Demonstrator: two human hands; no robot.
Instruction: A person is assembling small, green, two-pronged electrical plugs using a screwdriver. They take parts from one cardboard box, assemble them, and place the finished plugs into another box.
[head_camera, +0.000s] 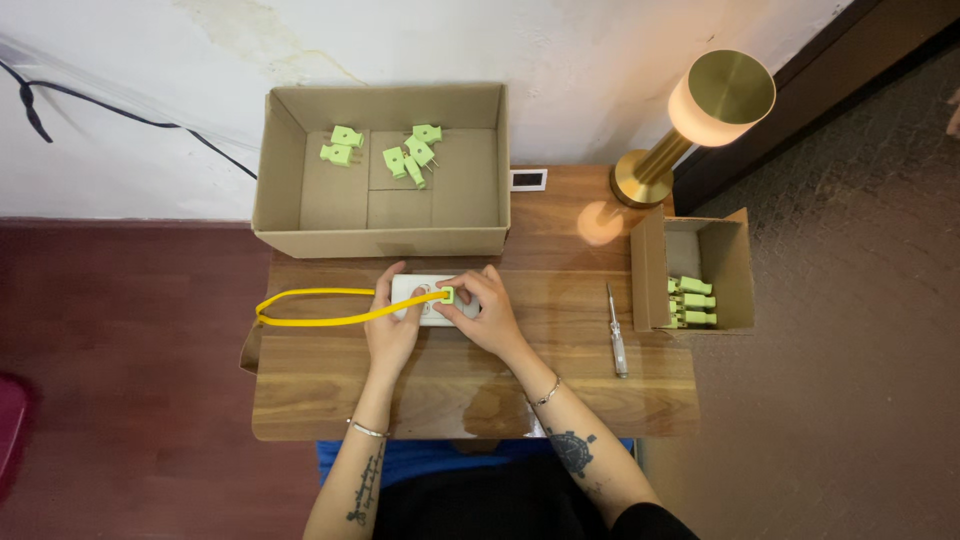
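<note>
A white power strip (432, 312) lies on the wooden table (470, 385), just in front of the big cardboard box. My left hand (392, 325) rests on its left end, holding it down. My right hand (485, 312) pinches a small green plug (448, 294) that sits on top of the strip. A yellow cable (310, 306) loops from the plug out to the left and back.
An open cardboard box (385, 240) at the back holds several loose green plugs (408, 158). A smaller box (700, 265) on the right holds more green plugs (692, 302). A screwdriver (617, 332) lies beside it. A lit brass lamp (690, 120) stands at the back right.
</note>
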